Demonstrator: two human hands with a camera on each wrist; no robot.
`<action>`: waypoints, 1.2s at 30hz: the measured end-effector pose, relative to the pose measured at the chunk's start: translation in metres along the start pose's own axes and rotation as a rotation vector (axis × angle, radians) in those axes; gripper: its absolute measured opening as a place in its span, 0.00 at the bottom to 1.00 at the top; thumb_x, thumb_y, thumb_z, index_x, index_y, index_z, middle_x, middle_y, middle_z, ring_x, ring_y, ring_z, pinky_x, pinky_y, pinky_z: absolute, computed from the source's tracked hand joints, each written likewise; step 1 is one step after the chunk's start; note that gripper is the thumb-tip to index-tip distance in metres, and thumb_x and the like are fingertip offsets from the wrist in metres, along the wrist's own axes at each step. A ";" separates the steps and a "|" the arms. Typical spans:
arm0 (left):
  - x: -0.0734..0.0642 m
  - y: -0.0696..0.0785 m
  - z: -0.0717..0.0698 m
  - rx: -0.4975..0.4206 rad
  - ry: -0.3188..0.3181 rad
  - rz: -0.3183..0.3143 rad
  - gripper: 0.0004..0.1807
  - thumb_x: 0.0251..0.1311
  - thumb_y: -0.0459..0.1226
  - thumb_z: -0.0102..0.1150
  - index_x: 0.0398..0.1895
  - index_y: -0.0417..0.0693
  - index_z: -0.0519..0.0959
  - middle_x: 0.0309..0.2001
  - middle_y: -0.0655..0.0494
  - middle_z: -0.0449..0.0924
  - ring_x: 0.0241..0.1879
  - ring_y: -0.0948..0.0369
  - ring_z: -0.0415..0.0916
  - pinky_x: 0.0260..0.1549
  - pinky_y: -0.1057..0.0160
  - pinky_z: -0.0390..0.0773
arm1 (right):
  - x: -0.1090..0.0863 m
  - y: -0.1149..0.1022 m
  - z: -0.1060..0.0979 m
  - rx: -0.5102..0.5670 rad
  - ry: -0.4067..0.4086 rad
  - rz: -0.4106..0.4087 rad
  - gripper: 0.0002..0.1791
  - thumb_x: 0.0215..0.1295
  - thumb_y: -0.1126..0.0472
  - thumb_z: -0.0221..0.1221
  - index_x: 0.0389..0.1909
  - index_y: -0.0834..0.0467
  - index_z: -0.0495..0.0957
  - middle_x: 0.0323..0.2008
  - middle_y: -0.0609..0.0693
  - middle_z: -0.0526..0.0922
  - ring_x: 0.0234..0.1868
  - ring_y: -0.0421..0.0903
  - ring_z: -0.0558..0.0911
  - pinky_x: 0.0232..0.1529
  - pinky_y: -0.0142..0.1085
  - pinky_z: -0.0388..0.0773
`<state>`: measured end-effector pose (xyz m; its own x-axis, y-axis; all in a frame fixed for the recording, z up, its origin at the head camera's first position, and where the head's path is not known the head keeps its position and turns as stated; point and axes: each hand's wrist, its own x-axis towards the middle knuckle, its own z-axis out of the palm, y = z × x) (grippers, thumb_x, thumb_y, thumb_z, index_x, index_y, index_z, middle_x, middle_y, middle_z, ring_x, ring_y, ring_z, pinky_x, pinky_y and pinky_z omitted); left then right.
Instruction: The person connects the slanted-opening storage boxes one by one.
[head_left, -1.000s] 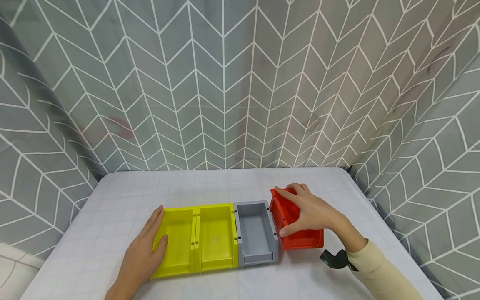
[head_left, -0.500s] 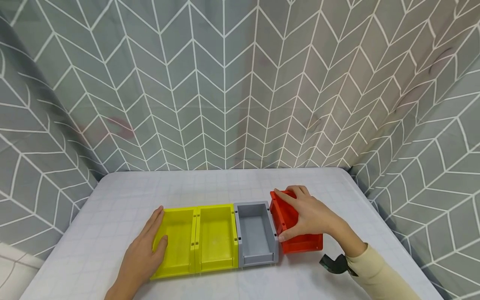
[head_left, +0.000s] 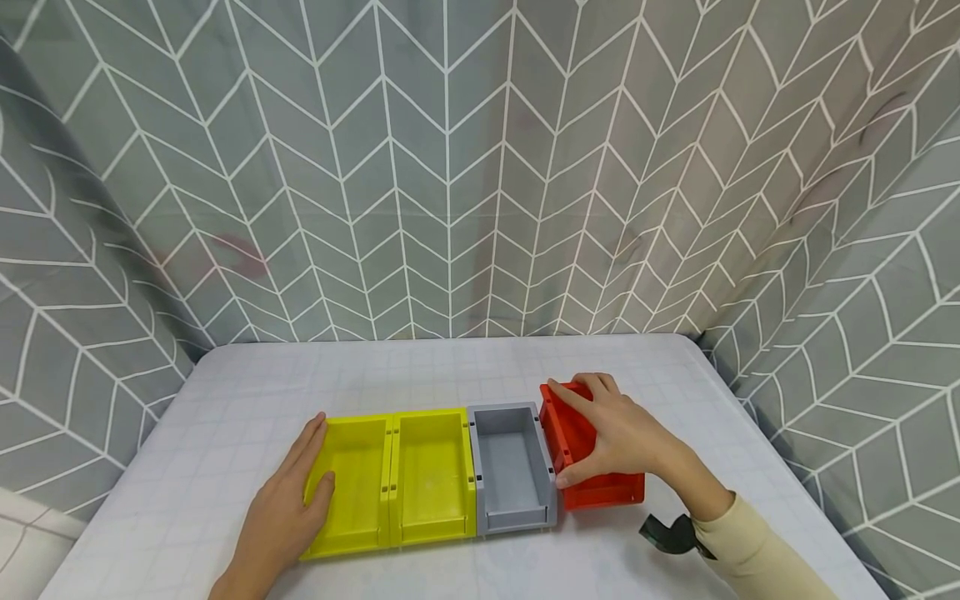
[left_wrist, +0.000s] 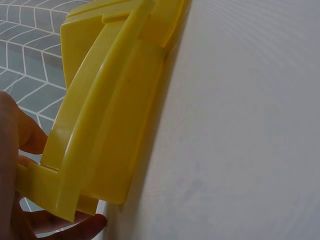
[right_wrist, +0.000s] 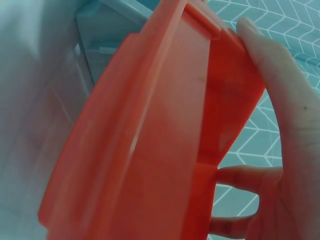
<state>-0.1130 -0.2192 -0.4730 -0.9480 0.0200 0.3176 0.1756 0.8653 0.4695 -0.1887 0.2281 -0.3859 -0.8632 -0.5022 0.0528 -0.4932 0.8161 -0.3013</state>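
Note:
Four storage bins, two yellow, one grey and one red, stand side by side. My left hand (head_left: 281, 504) holds the outer side of the leftmost yellow bin (head_left: 352, 471), with the thumb over its rim and the fingers along its outer edge. My right hand (head_left: 622, 429) grips the red bin (head_left: 603, 492) at the right end, its thumb at the near left rim and fingers spread toward the back. Between them sit a second yellow bin (head_left: 433, 475) and the grey bin (head_left: 512, 467). The red bin's left rim runs right along the grey bin, slightly askew. My palm hides part of its inside.
The bins stand on a table (head_left: 427, 367) with a white cover. A grey curtain (head_left: 480, 183) with white chevron lines hangs behind and on both sides. A black strap end (head_left: 671, 533) sticks out by the right sleeve (head_left: 757, 542).
My right hand and the red bin have shifted slightly toward the near side, close along the grey bin. My left hand and the yellow and grey bins stay put.

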 end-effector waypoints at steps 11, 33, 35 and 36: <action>0.000 0.001 -0.001 -0.003 0.004 0.008 0.40 0.70 0.35 0.58 0.83 0.44 0.56 0.83 0.58 0.48 0.73 0.40 0.63 0.63 0.34 0.70 | -0.002 0.003 0.002 0.027 -0.016 -0.028 0.67 0.42 0.23 0.73 0.83 0.45 0.58 0.72 0.60 0.62 0.68 0.60 0.63 0.52 0.59 0.82; -0.001 0.001 0.000 -0.005 0.001 0.003 0.41 0.70 0.35 0.58 0.84 0.46 0.54 0.84 0.60 0.47 0.72 0.39 0.63 0.63 0.33 0.70 | -0.006 -0.008 0.013 -0.075 0.087 -0.087 0.65 0.43 0.26 0.74 0.81 0.47 0.61 0.74 0.60 0.62 0.75 0.64 0.58 0.66 0.77 0.56; 0.000 0.001 -0.001 -0.003 0.002 0.002 0.41 0.70 0.35 0.59 0.83 0.45 0.55 0.83 0.59 0.47 0.72 0.39 0.63 0.63 0.33 0.70 | -0.005 -0.010 0.014 -0.078 0.099 -0.088 0.64 0.43 0.27 0.74 0.81 0.47 0.62 0.73 0.61 0.63 0.74 0.64 0.59 0.66 0.77 0.57; 0.000 0.001 -0.001 -0.004 0.003 0.002 0.41 0.69 0.35 0.59 0.83 0.45 0.55 0.83 0.59 0.47 0.72 0.39 0.63 0.63 0.33 0.70 | -0.005 -0.011 0.015 -0.079 0.103 -0.088 0.64 0.43 0.27 0.75 0.81 0.48 0.62 0.72 0.61 0.64 0.74 0.64 0.59 0.65 0.77 0.58</action>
<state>-0.1121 -0.2187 -0.4717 -0.9470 0.0203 0.3207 0.1784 0.8633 0.4721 -0.1774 0.2179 -0.3970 -0.8207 -0.5439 0.1748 -0.5709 0.7923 -0.2154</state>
